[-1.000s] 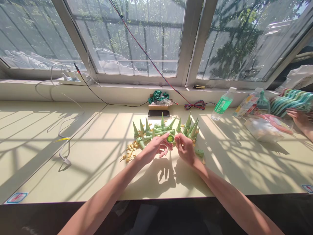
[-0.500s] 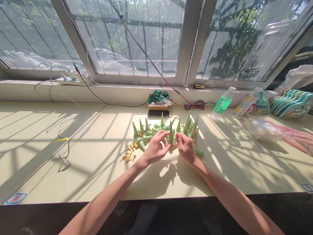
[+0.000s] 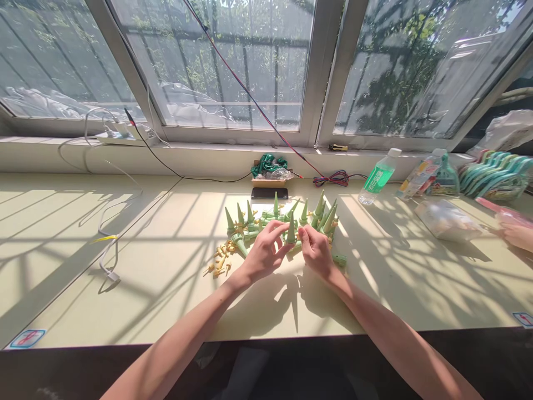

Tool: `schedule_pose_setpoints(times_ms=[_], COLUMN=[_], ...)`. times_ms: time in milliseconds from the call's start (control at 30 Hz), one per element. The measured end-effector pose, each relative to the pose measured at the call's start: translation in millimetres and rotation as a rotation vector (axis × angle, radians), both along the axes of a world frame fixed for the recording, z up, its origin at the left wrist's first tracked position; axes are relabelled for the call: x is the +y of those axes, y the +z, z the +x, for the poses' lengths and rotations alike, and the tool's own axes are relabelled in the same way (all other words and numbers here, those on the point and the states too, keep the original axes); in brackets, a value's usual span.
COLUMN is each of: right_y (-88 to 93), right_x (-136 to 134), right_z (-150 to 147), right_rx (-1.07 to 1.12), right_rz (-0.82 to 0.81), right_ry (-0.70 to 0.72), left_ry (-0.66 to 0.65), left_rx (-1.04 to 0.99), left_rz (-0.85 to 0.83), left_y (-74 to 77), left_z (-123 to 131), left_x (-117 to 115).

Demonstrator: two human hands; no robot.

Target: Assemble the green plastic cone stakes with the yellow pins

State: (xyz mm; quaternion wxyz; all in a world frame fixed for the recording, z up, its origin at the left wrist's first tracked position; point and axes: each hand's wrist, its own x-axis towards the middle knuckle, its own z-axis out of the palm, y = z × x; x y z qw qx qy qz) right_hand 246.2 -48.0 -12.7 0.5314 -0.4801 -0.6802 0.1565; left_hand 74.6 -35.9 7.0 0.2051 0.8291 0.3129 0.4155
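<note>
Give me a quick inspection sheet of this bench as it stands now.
Surface: pale table, sunlit, crossed by window-bar shadows.
Job's things: upright green cone pinched between both hands; standing cones behind it; small yellow pieces to the left.
Clutter: phone, water bottle, plastic bags.
Hands: left hand and right hand, both gripping the cone.
Cables: white cable at left; red-black wires by the sill.
Surroundings: windows; a co-worker's hand at far right.
</note>
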Motion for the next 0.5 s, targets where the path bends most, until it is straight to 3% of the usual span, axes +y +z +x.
schedule_pose_setpoints(times_ms=[333,500], right_y=[0.1,-2.2], right_x=[-0.3,0.2], right_z=[-0.6,-0.9], right_rx=[0.011,0.043], right_rz=[-0.022,-0.029], right_ry=[0.005,0.014], left_ry=[0.038,0.055], left_rx=[0.069,0.039], left_rz=[0.141,0.104], left_y=[-7.6,-4.3], left_z=[-1.9,0.8], left_x=[1.7,-1.2])
